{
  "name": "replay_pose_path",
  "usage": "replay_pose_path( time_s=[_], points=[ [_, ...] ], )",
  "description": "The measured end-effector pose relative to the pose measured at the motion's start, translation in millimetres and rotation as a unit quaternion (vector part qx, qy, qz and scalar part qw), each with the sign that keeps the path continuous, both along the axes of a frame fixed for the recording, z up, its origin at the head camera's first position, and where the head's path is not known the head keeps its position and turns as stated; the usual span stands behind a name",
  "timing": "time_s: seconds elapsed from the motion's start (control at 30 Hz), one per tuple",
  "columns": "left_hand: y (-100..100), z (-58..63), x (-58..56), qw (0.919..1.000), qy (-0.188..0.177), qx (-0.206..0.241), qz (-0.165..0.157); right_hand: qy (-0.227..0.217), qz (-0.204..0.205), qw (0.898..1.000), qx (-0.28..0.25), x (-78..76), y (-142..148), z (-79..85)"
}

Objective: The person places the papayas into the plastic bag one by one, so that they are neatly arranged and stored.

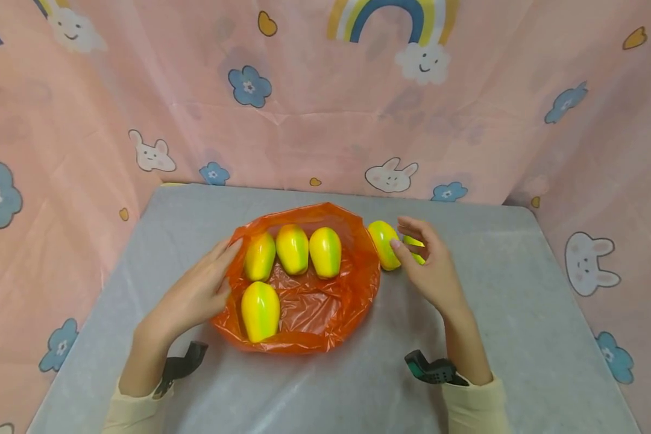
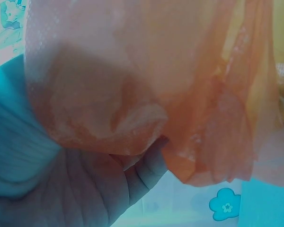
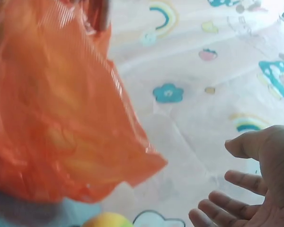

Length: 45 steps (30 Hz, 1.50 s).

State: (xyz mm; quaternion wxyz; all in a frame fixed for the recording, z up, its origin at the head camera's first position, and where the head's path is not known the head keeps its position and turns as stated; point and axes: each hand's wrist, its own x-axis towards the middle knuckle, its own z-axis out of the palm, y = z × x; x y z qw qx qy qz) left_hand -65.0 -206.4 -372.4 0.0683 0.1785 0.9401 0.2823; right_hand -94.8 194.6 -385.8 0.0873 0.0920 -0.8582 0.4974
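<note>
An orange-red plastic bag (image 1: pixel 309 313) lies with its mouth wide in the head view, several glossy yellow-green papayas (image 1: pixel 293 250) inside. Three sit in a row at the back; another papaya (image 1: pixel 260 312) is at the front left. My left hand (image 1: pixel 192 295) holds the bag's left rim, its thumb against the plastic in the left wrist view. Just outside the bag's right side stands a papaya (image 1: pixel 381 241). My right hand (image 1: pixel 431 268) is beside it, fingers spread and holding nothing. Behind those fingers a further papaya (image 1: pixel 415 250) is partly hidden.
The grey tabletop (image 1: pixel 521 313) spreads under everything. Pink cloth (image 1: pixel 304 138) printed with rabbits, flowers and rainbows hangs behind and at both sides. A black strap device (image 1: pixel 434 369) is on each wrist.
</note>
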Motion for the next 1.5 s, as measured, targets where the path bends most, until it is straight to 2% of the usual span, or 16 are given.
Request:
replay_pose_path(
  time_s=[0.2,0.37,0.47,0.77,1.07,1.5],
  points=[
    [-0.5,0.5,0.0,0.9999,0.009,-0.001,-0.005,0.001,-0.070,0.997,0.037,-15.3,20.8,-19.5],
    [-0.5,0.8,0.5,1.0000,0.007,-0.004,-0.004,0.010,-0.140,0.987,0.083,-25.5,35.5,-36.3],
    [-0.4,0.9,1.0,1.0000,0.007,-0.005,-0.003,0.000,-0.161,0.981,0.106,-29.0,41.6,-46.6],
    [-1.1,0.8,1.3,1.0000,0.009,-0.003,-0.002,-0.067,-0.157,0.977,0.128,-38.0,48.9,-71.2],
    [-0.6,0.0,0.7,0.9999,0.008,-0.006,-0.001,-0.106,-0.165,0.968,0.155,-39.4,49.9,-75.2],
    [-0.3,-1.7,-0.3,1.0000,0.006,-0.007,0.000,-0.103,-0.167,0.970,0.142,-40.5,51.6,-77.3]
  ],
)
